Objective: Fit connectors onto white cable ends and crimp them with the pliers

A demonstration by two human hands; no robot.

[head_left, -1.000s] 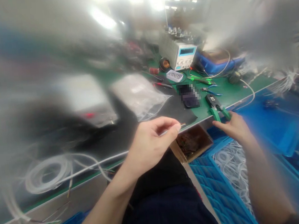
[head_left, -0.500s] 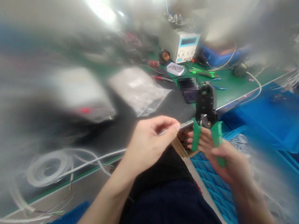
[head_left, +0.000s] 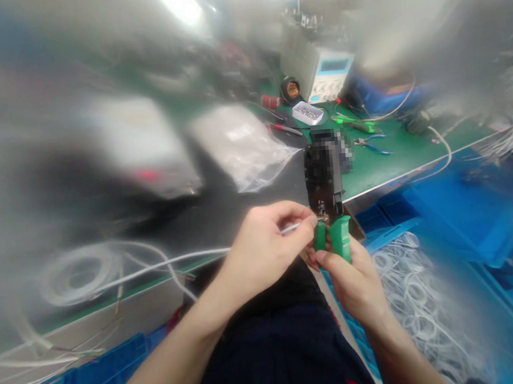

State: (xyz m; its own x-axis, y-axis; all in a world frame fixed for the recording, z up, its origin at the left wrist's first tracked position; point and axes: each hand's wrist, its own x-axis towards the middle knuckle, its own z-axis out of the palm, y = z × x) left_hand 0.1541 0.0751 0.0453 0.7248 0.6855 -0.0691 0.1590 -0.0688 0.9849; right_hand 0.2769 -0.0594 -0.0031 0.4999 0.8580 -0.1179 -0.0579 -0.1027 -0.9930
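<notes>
Between thumb and fingertips, my left hand (head_left: 271,238) pinches a white cable (head_left: 199,254) near its end. The cable runs back left to a loose coil (head_left: 83,276) on the bench. My right hand (head_left: 356,273) is closed around the green handles of a crimping tool (head_left: 324,175), whose black head points up and away from me. The cable's tip meets the tool near the base of its head; whether it sits inside the jaws cannot be made out. The tool's handles are close together.
A clear plastic bag (head_left: 239,149) lies on the dark mat. Blue-handled pliers (head_left: 373,144), a small tray of metal bits (head_left: 308,113) and a bench instrument (head_left: 331,73) are farther back. Coiled white cables (head_left: 419,291) fill a blue crate at right.
My right hand has brought the crimping tool left to the cable end. Its handles, spread apart before, are now closer together. My left hand has shifted slightly right with the cable.
</notes>
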